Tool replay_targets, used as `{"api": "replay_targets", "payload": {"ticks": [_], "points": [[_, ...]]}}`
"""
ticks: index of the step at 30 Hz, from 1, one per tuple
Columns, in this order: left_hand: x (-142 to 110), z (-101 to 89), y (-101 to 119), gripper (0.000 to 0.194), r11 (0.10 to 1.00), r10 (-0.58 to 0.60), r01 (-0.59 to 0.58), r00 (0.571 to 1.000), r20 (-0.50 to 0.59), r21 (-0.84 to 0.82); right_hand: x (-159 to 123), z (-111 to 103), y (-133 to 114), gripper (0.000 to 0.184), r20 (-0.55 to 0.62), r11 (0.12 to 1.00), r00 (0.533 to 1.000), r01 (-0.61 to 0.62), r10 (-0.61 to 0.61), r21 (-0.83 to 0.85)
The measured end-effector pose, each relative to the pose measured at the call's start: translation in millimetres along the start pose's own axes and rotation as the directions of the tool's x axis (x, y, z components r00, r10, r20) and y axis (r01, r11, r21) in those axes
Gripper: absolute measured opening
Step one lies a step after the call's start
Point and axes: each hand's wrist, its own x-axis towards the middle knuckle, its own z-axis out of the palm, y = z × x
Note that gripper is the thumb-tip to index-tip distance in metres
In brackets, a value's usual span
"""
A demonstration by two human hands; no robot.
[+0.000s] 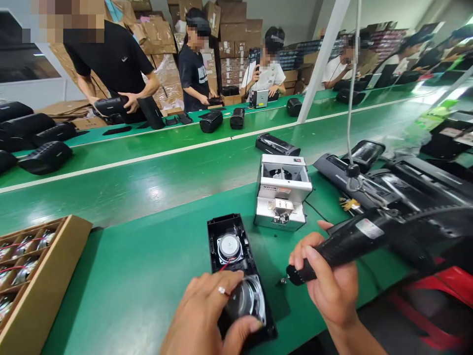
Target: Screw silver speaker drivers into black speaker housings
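A black speaker housing lies on the green table, its inside facing up. One round speaker driver sits in its far half, with a red wire beside it. Over the near half, my left hand is closed around a second speaker driver, thumb and fingers on opposite sides. A small white connector rests against the fingers. My right hand grips a black electric screwdriver, whose tip points left, just right of the housing. Whether a screw is on the tip I cannot tell.
A white screw feeder machine stands behind the housing. To the left, a divided cardboard box holds several drivers. Black housings crowd the right, near a hanging cable. Several co-workers work beyond the green conveyor.
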Motion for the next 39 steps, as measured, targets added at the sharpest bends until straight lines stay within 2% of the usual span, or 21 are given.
{"api": "replay_targets", "payload": {"ticks": [3,6,14,19,23,26,32,39], "points": [[18,5.7,-7,0.052,0.947,0.147,-0.137,0.989,-0.013,0.291,-2,0,-1,0.036,0.013,1.000,1.000,0.009,-0.009,-0.011],[23,8.4,-15,0.059,0.890,0.200,-0.199,0.979,0.042,0.411,-3,1,-1,0.036,0.010,1.000,1.000,0.017,-0.017,-0.012],[15,11.2,-16,0.057,0.847,0.263,-0.297,0.955,0.138,0.441,-4,1,-3,0.036,-0.033,1.000,0.999,-0.015,0.014,-0.002],[12,16.5,-14,0.042,0.909,0.221,-0.213,0.975,0.017,0.358,-4,-1,-3,0.037,-0.049,1.000,0.999,-0.016,0.016,0.004],[11,19.1,-12,0.038,0.904,0.250,-0.253,0.967,0.054,0.344,-4,-1,-3,0.038,-0.040,1.000,0.999,-0.012,0.013,0.009],[12,19.3,-12,0.036,0.909,0.231,-0.222,0.973,0.016,0.353,-4,-2,-2,0.040,-0.048,1.000,0.999,-0.020,0.020,0.009],[11,17.6,-18,0.047,0.896,0.239,-0.271,0.962,0.131,0.352,-4,-1,-2,0.040,-0.049,1.000,0.999,-0.008,0.009,0.018],[8,16.2,-22,0.045,0.878,0.255,-0.289,0.957,0.138,0.381,-6,0,-7,0.036,-0.026,1.000,1.000,-0.009,0.009,-0.003]]}}
